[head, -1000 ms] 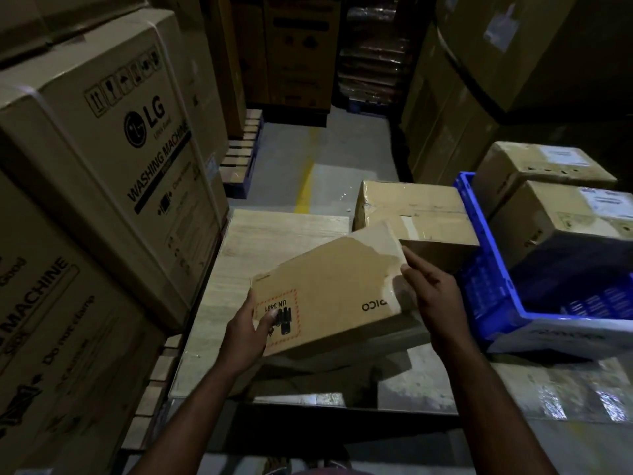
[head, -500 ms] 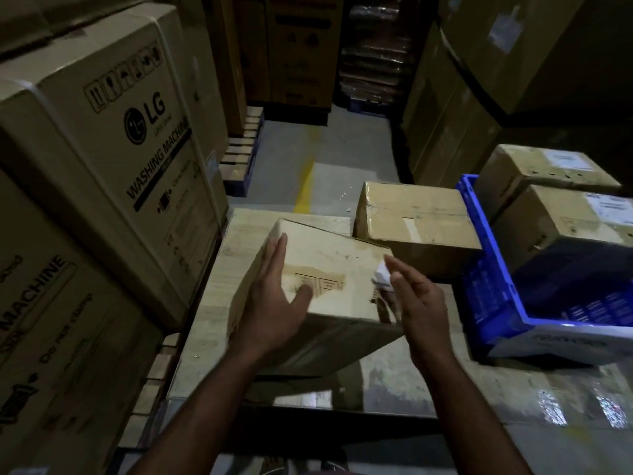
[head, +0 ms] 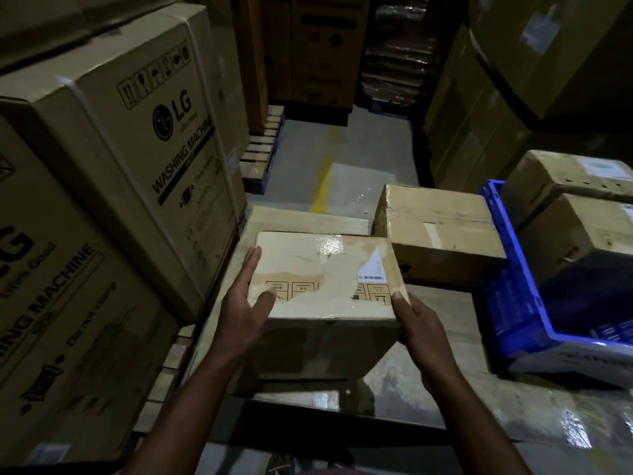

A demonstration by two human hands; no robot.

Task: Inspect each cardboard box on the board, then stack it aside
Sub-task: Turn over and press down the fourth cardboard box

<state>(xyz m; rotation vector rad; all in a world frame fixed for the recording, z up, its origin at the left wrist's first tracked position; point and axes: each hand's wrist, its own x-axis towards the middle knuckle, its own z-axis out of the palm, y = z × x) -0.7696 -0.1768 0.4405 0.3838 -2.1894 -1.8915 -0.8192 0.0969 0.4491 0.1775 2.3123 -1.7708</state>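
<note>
Head view examined under dim light. Logged tall washing-machine cartons [head: 137,159] stacked at left, hard against the edge of the wooden board [head: 442,341]. Noted a blue crate [head: 513,303] at right with more cartons inside, and a second box [head: 442,231] lying flat at the far right of the board.

Found the box [head: 322,279] under inspection held over the near left of the board, with its top face tilted toward the camera. Could not confirm contact with the wood below.

Observed the left hand [head: 245,310] pressed flat along the left side, with fingers straight and thumb laid on the top face. Observed the right hand [head: 416,323] gripping the near right corner, with thumb hooked over the top edge and fingers out of sight.

Recorded glossy tape [head: 329,246] and a barcode label [head: 373,269] on the top face.

Judged the box stiff and fairly light, given the easy two-handed hold, and the taped face likely slippery. Recommended gripping opposite side walls or bottom corners, clear of the tape.
</note>
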